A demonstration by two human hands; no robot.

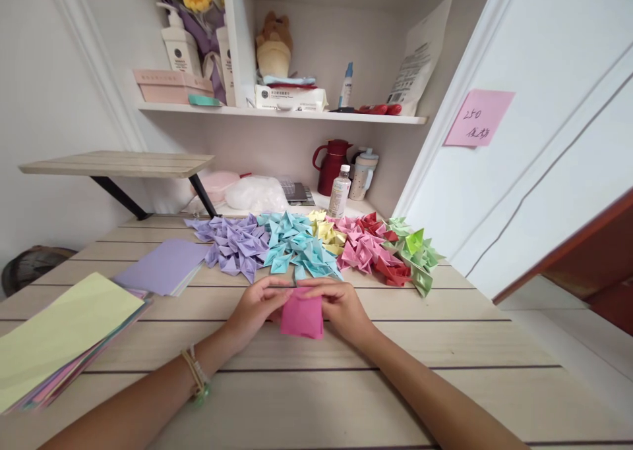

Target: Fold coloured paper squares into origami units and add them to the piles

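Between my two hands is a folded piece of bright pink paper [301,315], roughly square, just above the table. My left hand [260,305] pinches its upper left edge with thumb and fingers. On the other side, my right hand [341,302] grips the upper right edge, its fingers lying across the top. The fingertips of both hands nearly meet behind the paper. Just beyond them lie heaps of folded paper pieces: purple [237,242], light blue [297,242], yellow [326,232], pink [363,249], red [393,272] and green [420,255].
Stacks of coloured paper, yellow on top [69,335] and purple on top [161,265], lie at the left. A small raised wooden shelf [119,163] stands behind them. At the back are a plastic bottle [339,193], a red jug [332,167] and a tumbler [363,173].
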